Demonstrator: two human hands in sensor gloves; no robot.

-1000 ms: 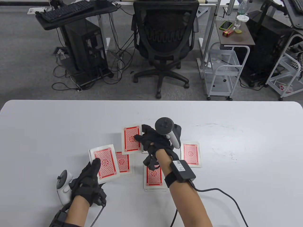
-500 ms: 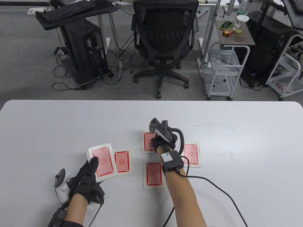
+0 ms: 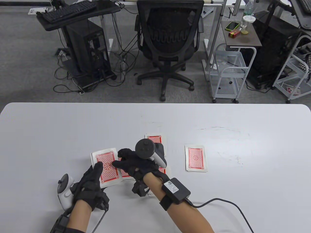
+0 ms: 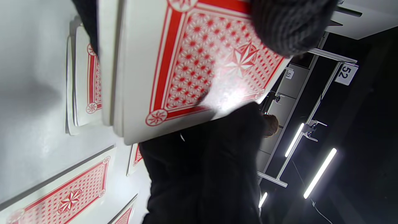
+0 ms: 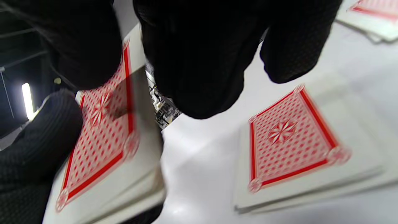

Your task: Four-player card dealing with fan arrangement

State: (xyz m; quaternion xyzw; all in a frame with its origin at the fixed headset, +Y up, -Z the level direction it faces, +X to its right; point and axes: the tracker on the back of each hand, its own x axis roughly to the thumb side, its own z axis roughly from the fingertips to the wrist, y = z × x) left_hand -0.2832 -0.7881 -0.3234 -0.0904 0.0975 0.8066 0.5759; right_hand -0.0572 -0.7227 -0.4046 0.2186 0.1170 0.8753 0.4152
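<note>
While my left hand (image 3: 91,184) holds the deck (image 3: 107,167) face down just above the bench (image 3: 48,136), thumb lying on the top card, my right hand (image 3: 136,165) reaches across with fingertips (image 3: 116,164) touching that top card near its middle; whether its grip has closed on the card I cannot tell. From the left wrist view the deck (image 4: 174,68) shows as a thick stack with red patterned backs. Four dealt piles lie around: a left pile (image 3: 125,172) just beside the deck and partly under my right hand, a far pile (image 3: 155,138), a near pile (image 3: 163,170) mostly hidden by my wrist, and a right pile (image 3: 195,158) well apart.
</note>
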